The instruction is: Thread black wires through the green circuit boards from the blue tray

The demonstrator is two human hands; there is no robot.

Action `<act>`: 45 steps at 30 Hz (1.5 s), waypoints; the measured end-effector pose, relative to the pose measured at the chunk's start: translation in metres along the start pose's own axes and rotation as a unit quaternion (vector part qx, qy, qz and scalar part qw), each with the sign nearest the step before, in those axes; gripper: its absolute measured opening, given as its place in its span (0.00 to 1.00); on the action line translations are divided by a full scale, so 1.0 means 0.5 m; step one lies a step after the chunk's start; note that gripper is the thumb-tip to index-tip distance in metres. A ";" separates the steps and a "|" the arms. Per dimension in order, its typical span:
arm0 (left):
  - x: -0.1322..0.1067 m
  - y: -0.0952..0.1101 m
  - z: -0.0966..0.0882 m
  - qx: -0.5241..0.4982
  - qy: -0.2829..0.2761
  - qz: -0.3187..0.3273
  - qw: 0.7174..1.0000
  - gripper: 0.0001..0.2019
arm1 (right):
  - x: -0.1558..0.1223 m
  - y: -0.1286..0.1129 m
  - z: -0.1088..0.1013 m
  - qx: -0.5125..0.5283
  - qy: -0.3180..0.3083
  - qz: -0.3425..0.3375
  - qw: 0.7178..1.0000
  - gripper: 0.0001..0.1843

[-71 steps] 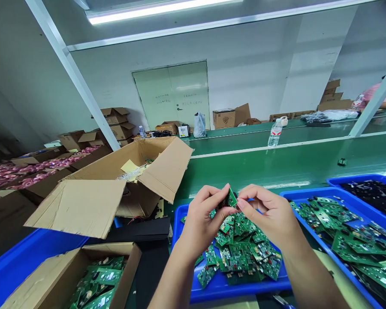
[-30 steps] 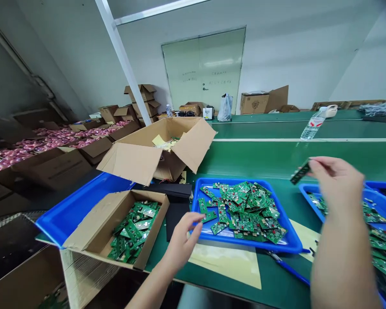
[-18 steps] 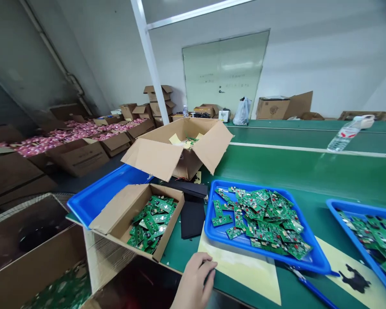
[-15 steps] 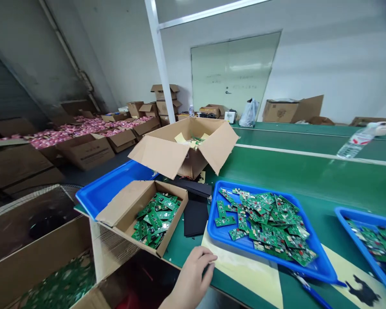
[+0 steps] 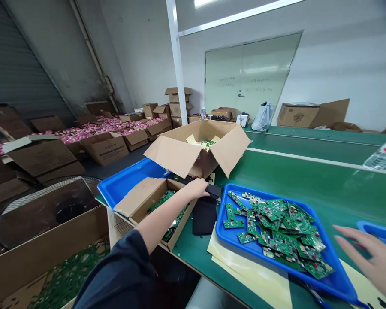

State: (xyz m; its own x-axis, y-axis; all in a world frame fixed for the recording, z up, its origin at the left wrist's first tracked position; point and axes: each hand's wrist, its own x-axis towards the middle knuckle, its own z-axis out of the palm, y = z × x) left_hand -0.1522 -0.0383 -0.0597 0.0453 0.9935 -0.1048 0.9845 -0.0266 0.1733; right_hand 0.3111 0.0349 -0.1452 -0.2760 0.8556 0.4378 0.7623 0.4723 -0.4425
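My left hand (image 5: 197,189) reaches over the small open carton (image 5: 138,201) of green circuit boards. Its fingers are closed round the left end of a flat black strip (image 5: 214,191), whose material I cannot make out. A black sheet (image 5: 204,216) lies just below on the table. At the right edge, my right hand (image 5: 371,257) hovers with fingers apart and holds nothing; it is partly cut off by the frame. It is between a blue tray (image 5: 223,231) heaped with circuit boards (image 5: 276,227) and a second blue tray (image 5: 369,225), which it partly hides.
A large open box (image 5: 173,152) with yellow paper and green scraps stands behind. A blue tray (image 5: 116,180) lies at left, a fan (image 5: 67,210) and a carton of green pieces (image 5: 70,274) below. Yellow sheets (image 5: 260,279) lie under the board tray; a plastic bottle (image 5: 381,156) is far right.
My left hand has moved forward from the table's front edge to the black strip and closed on it. My right hand has come into view at the right. The view has turned left.
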 end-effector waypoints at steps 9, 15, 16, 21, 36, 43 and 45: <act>0.054 -0.081 0.012 -0.041 -0.058 0.003 0.997 0.15 | 0.007 -0.177 0.096 0.127 -0.125 -0.070 0.981 0.23; 0.064 -0.100 0.002 -0.076 -0.073 0.016 0.994 0.15 | 0.006 -0.193 0.118 0.165 -0.139 -0.075 0.974 0.22; 0.064 -0.101 0.000 -0.077 -0.072 0.017 0.994 0.15 | 0.005 -0.195 0.123 0.169 -0.139 -0.072 0.973 0.22; 0.054 -0.095 -0.002 -0.051 -0.028 0.010 0.998 0.15 | 0.005 -0.188 0.139 0.182 -0.151 -0.065 0.970 0.24; -0.054 0.023 -0.062 0.031 0.308 0.083 0.947 0.15 | 0.001 -0.223 0.132 0.284 -0.085 0.032 0.955 0.23; -0.185 0.183 0.025 0.014 0.279 0.281 0.918 0.15 | -0.025 -0.302 0.098 0.625 -0.276 0.223 0.696 0.36; -0.214 0.217 0.069 -0.021 0.248 0.289 0.924 0.16 | -0.038 -0.311 0.091 0.625 -0.310 0.256 0.669 0.35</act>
State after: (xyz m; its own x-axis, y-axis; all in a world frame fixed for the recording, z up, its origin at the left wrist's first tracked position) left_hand -0.0444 -0.1516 -0.0635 0.4685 0.7429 0.4782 0.8119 -0.5754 0.0984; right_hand 0.1711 -0.0453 -0.1204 -0.6522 0.7127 -0.2584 -0.1291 -0.4402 -0.8886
